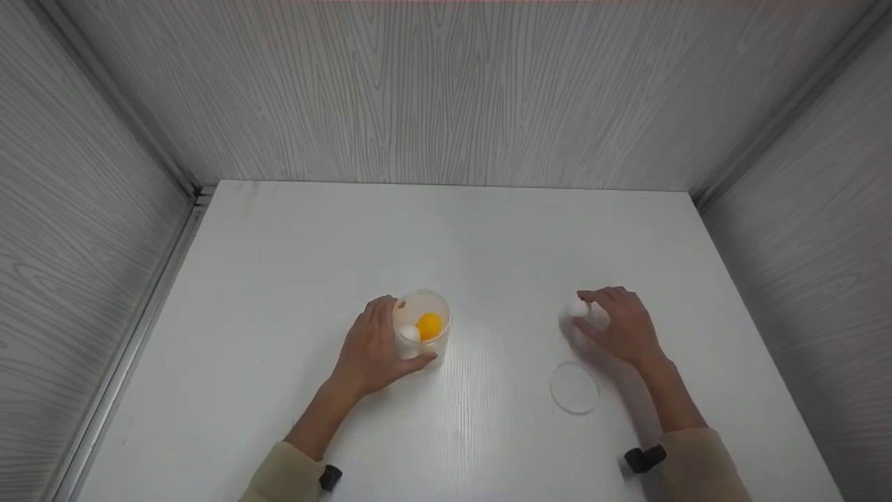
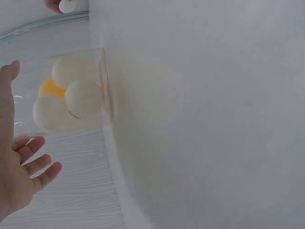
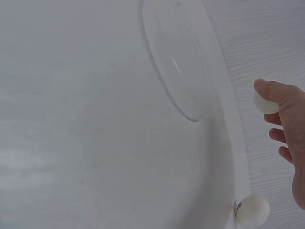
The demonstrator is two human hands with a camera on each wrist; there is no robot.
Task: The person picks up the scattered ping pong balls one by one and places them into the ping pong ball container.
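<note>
A clear plastic jar [image 1: 422,326] stands on the white table [image 1: 279,279], left of centre. It holds an orange ball [image 1: 429,325] and white balls [image 2: 84,98]. My left hand [image 1: 380,343] wraps round the jar's left side, thumb at the front. Off to the right, my right hand [image 1: 620,324] rests low on the table and pinches a white ball [image 1: 577,307] at its fingertips; the right wrist view shows that ball [image 3: 264,103] behind a fingertip. A second white ball [image 3: 252,210] lies on the table close by that hand.
A clear round lid [image 1: 574,388] lies flat on the table just in front of my right hand. Grey wood-grain walls close in the table on the left, the back and the right.
</note>
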